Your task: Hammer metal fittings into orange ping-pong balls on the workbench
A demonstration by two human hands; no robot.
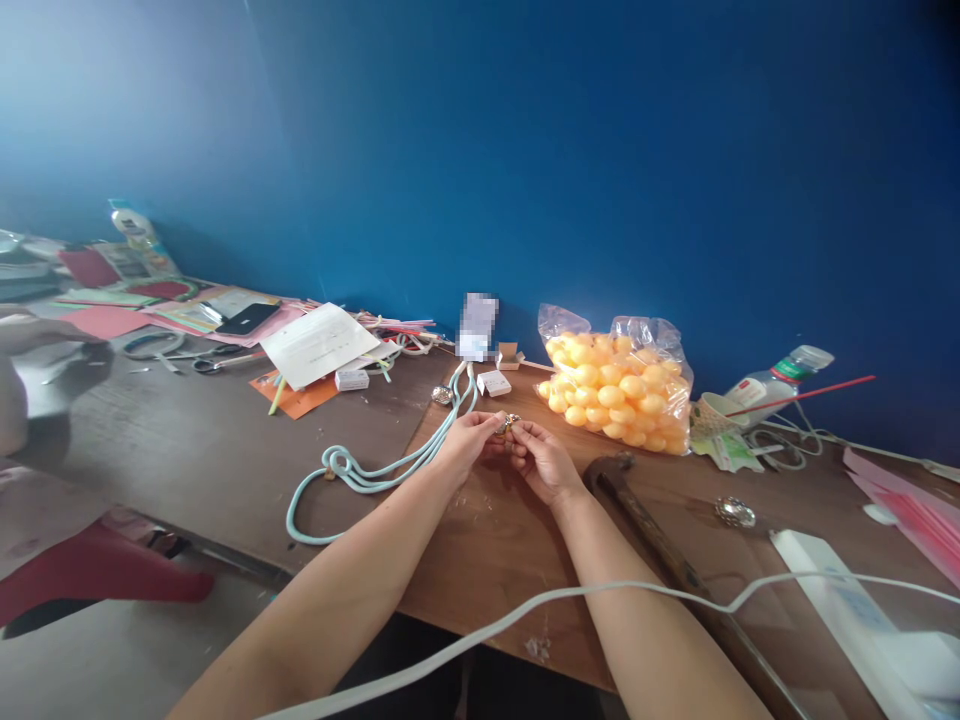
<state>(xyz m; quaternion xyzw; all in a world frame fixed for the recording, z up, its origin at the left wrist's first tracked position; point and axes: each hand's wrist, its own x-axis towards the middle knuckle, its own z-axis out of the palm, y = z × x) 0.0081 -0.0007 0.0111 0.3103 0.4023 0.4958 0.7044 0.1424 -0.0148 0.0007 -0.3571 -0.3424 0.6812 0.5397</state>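
Note:
My left hand (468, 440) and my right hand (546, 464) meet above the wooden board (480, 560), fingertips closed in a pinch. Between them is a small shiny silver-and-gold piece (510, 422), mostly covered by the fingers, so its kind cannot be made out. Just left of my left hand, a light blue cord (375, 478) loops across the table. A similar silver piece (442, 395) lies beside the cord's upper end, and another (735, 512) sits off to the right. Small white boxes (493, 383) stand beyond my hands.
A clear bag of orange-yellow balls (616, 390) stands behind my right hand. A curved dark bar (652, 530) lies beside my right forearm, and a white cable (540, 600) crosses both arms' area. Rightward are a bottle (780, 380) and power strip (832, 590). Scissors (225, 362) and papers lie left, near another person's arm (11, 400).

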